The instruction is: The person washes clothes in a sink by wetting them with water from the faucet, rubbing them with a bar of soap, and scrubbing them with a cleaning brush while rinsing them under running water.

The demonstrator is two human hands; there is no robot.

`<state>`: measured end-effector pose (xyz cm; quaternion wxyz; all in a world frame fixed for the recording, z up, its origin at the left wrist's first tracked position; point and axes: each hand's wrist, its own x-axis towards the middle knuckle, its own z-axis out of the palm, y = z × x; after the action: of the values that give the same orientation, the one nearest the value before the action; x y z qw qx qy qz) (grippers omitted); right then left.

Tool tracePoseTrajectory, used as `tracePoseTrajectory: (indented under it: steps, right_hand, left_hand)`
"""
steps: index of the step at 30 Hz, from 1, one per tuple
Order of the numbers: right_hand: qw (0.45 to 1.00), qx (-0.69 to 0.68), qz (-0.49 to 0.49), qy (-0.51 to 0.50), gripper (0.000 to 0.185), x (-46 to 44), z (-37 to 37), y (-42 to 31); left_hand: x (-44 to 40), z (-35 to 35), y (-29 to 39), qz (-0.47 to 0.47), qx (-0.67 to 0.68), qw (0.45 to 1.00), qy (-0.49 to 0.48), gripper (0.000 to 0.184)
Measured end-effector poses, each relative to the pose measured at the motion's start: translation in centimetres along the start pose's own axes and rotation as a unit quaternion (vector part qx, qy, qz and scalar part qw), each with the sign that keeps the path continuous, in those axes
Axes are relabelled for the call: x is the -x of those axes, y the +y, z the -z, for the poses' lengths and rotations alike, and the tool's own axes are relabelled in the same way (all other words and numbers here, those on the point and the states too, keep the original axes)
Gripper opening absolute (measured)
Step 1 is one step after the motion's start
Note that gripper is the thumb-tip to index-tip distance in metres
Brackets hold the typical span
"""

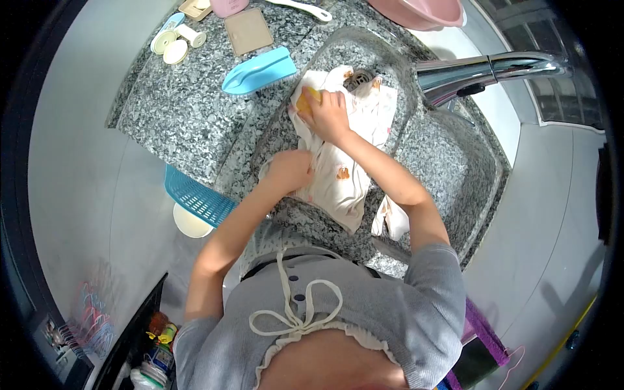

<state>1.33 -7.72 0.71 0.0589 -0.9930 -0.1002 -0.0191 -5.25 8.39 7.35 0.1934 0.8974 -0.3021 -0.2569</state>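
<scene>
A white garment [344, 153] with small orange-brown prints lies spread in the granite sink [442, 156], partly over the drain [358, 79]. My right hand [329, 117] is closed around a yellow bar of soap [311, 99] and presses it on the upper left of the cloth. Lower down, my left hand [290, 171] is closed in a fist at the garment's left edge, with fabric bunched at its fingers. A smaller white cloth piece [392, 218] lies by my right forearm.
A blue scrubbing brush [260, 70] and a brown square dish [248, 31] sit on the counter at left. Cream round containers [175, 51] stand farther left. A chrome faucet [487, 71] reaches over the sink's right side, near a pink basin [419, 13].
</scene>
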Motion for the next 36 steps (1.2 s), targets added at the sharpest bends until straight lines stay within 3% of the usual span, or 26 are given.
tracePoseTrajectory:
  steps: [1, 4, 7, 10, 11, 14, 16, 20, 25, 26, 30, 33, 36]
  right_hand:
    - [0.999, 0.009, -0.025, -0.022, 0.067, -0.8, -0.4, 0.7]
    - [0.952, -0.197, -0.232, -0.043, 0.062, -4.6, -0.6, 5.2]
    - [0.949, -0.234, -0.2, -0.074, 0.059, -3.3, -0.6, 5.3]
    - [0.99, -0.067, -0.124, 0.019, 0.051, 0.7, 0.3, 2.7]
    - [0.994, -0.01, -0.099, 0.049, 0.048, 1.4, 0.5, 2.3]
    - [0.985, 0.013, -0.146, 0.094, 0.047, 2.8, -0.7, 3.1]
    - [0.979, 0.036, -0.166, 0.113, 0.047, 3.5, -0.5, 3.8]
    - [0.972, 0.037, -0.226, 0.053, 0.048, 4.7, 0.7, 4.5]
    - [0.964, 0.09, -0.243, 0.066, 0.048, 6.1, 1.7, 5.6]
    - [0.96, 0.065, -0.271, -0.013, 0.051, 5.8, 2.4, 5.6]
    - [0.965, 0.01, -0.261, 0.016, 0.053, 2.6, 3.0, 3.5]
    - [0.964, -0.122, -0.235, -0.032, 0.052, -1.4, 1.9, 1.7]
    - [0.965, -0.081, -0.244, 0.053, 0.047, -2.9, -0.8, 2.8]
  left_hand:
    - [-0.1, -0.1, 0.1, -0.004, -0.011, 1.0, -0.013, 0.018]
    - [-0.3, -0.4, -0.1, 0.006, 0.001, 1.0, -0.004, 0.017]
    - [-0.3, -0.2, 0.0, 0.01, 0.019, 1.0, -0.009, 0.017]
    - [-1.1, 1.2, -0.3, 0.018, 0.076, 0.997, 0.023, 0.018]
    - [-2.2, 1.6, -0.4, 0.019, 0.039, 0.997, 0.072, 0.018]
    - [-7.4, 2.4, -0.8, -0.005, -0.033, 0.983, 0.18, 0.02]
    - [-11.1, 2.7, -0.4, -0.007, -0.09, 0.983, 0.162, 0.021]
    - [-16.1, 0.6, -1.5, 0.026, -0.164, 0.977, 0.131, 0.019]
    - [-15.3, 2.1, -0.4, 0.024, -0.227, 0.973, 0.037, 0.016]
    - [-14.7, 2.7, -0.1, 0.023, -0.227, 0.973, 0.02, 0.015]
    - [-13.5, 3.0, -0.7, 0.032, -0.222, 0.974, 0.036, 0.013]
    - [-12.7, 3.1, -1.4, 0.041, -0.241, 0.968, 0.046, 0.014]
    - [-12.7, 2.2, -2.6, 0.037, -0.268, 0.961, 0.064, 0.016]
